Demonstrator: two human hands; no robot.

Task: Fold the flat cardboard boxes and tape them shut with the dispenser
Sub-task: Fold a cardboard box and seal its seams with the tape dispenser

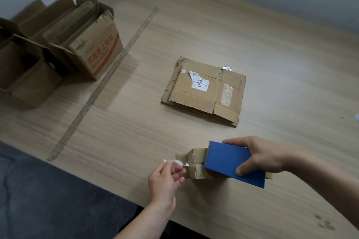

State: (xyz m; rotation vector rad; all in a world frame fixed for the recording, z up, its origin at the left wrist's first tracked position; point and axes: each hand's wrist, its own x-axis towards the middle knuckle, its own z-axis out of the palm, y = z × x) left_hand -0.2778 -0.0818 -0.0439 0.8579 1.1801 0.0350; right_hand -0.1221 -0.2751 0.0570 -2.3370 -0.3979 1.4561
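Two hands worked at the near edge of the desk [194, 25], both nearer the camera than the flattened cardboard box [204, 91] that lay near the desk's middle. That flat box showed a torn white label with handwritten digits and an old strip of clear tape on one flap. Just behind its far edge a small round metal object [226, 68] peeked out; what it was could not be told.

Nearer than the flat box, the right hand [260, 156] held the blue tape dispenser [233, 163], its grip wrapped over the blue body with the thumb on the near face. The dispenser's front end touched a small folded cardboard box [194, 163]. The left hand [167, 178] pinched the free end of the clear tape [175, 161] between thumb and fingertips, just left of that small box.

Well to the left of the flat box, beyond a long worn strip [108, 77] running across the desk surface, stood an open carton [97, 50] with red printing, packed with upright flat cardboard pieces. More open brown cartons [25, 75] stood further left still. Nothing lay between the flat box and the hands.
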